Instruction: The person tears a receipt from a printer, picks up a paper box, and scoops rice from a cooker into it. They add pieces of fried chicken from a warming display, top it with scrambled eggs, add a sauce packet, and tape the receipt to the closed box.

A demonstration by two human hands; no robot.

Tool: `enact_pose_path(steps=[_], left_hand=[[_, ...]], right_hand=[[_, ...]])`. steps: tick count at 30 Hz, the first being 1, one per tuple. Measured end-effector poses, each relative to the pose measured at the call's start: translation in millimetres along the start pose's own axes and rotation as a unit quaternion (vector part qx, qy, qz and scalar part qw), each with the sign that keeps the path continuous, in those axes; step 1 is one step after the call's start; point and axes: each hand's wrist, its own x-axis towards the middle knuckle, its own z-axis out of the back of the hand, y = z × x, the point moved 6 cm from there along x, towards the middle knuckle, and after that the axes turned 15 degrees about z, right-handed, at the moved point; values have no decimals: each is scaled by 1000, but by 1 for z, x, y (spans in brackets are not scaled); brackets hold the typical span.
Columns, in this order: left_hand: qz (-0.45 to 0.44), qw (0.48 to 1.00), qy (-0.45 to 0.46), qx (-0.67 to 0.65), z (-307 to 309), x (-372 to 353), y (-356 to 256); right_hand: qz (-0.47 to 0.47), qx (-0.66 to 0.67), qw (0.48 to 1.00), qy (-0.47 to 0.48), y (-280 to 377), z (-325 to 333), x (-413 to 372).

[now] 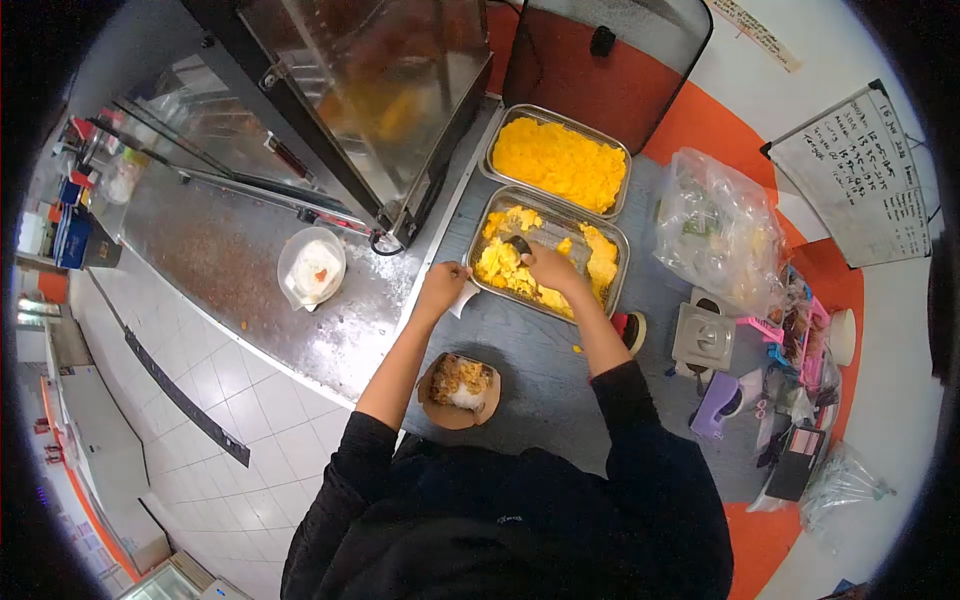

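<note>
My right hand is closed over the near metal tray, gripping a dark scoop that is partly hidden by my fingers. Yellow scrambled egg lies around the scoop, and bare metal shows in parts of this tray. At the tray's left rim, my left hand is pinched on what looks like a white piece of paper. Below my left hand, a brown cardboard food box stands open on the counter, with white rice and brown crumbly food inside.
A fuller egg tray sits behind. A white bowl stands on the metal surface left, by a glass cabinet. Rightward are a plastic bag, a metal container, a purple object and a pink basket.
</note>
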Motion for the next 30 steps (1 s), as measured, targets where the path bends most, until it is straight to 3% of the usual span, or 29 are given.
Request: enact_pose_path(steps=[3, 5, 7, 11, 13, 14, 15, 17, 19, 21, 22, 23, 24, 25, 27, 30], left_hand=[[16, 1000, 16, 12, -1, 3, 1], [12, 1000, -2, 0, 1, 1, -1], [36, 999, -4, 2, 0, -1, 0], [27, 998, -14, -47, -7, 5, 14], [19, 998, -9, -63, -5, 8, 13], [14, 999, -3, -42, -2, 9, 10], [7, 1000, 3, -21, 0, 9, 8], [30, 999, 35, -24, 3, 9, 6], [39, 994, 97, -33, 0, 14, 11], [40, 993, 106, -37, 0, 12, 14], [23, 994, 97, -50, 0, 12, 13], [6, 994, 90, -62, 0, 10, 11], [5, 994, 93, -62, -1, 9, 11], [5, 995, 78, -63, 0, 8, 10], [2, 996, 63, -64, 0, 6, 7], [-12, 997, 29, -67, 5, 5, 7]], right_hand=[[-65, -3, 998, 23, 21, 6, -13], [-92, -17, 995, 38, 68, 14, -19], [-53, -68, 991, 101, 86, -7, -15], [-24, -63, 994, 85, 66, -17, -13], [111, 156, 979, -68, 23, -27, -1], [-101, 314, 941, 75, 16, -25, -9], [-101, 313, 941, 75, 17, -16, -15], [-237, 603, 752, 118, 15, -21, -32], [-216, 604, 759, 113, 20, -15, -31], [-184, 459, 869, 37, 17, 4, -27], [-144, 315, 938, -2, 1, -4, -13], [-146, 315, 938, -4, 10, -9, -11], [-121, 107, 986, -45, 19, -2, -6], [-91, -107, 987, -84, 38, 7, -2], [-97, -83, 989, -78, 74, 9, -5], [-58, -103, 993, 30, 85, -24, -5]])
